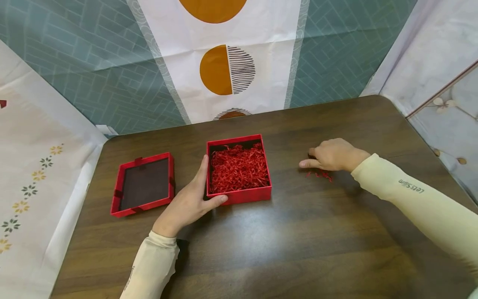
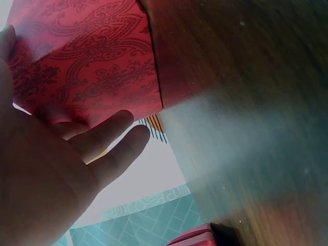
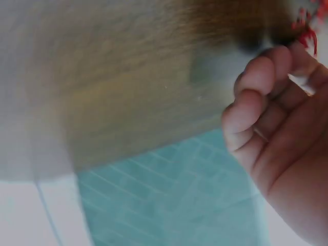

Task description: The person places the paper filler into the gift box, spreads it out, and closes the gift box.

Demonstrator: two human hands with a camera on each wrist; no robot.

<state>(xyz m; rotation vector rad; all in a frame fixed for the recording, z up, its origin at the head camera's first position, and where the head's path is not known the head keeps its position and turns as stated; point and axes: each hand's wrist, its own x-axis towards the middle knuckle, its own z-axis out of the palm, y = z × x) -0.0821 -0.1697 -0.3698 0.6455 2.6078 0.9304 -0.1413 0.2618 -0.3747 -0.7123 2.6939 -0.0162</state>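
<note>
A red square box (image 1: 239,196) filled with red shredded paper (image 1: 240,168) stands mid-table. My left hand (image 1: 190,199) holds its near left corner, thumb along the front wall and fingers against the left side. In the left wrist view the box wall (image 2: 92,61) shows a dark floral pattern. To the right, my right hand (image 1: 334,154) is low over the table, pinching at a few loose red paper shreds (image 1: 324,174). The right wrist view shows its fingers (image 3: 256,77) curled, with shreds (image 3: 310,36) at the fingertips.
The box's red lid (image 1: 143,207) lies upturned left of the box, its dark inside facing up. The wooden table (image 1: 261,249) ends at the back against a teal and white patterned cloth (image 1: 321,58). Pale cloths hang at both sides.
</note>
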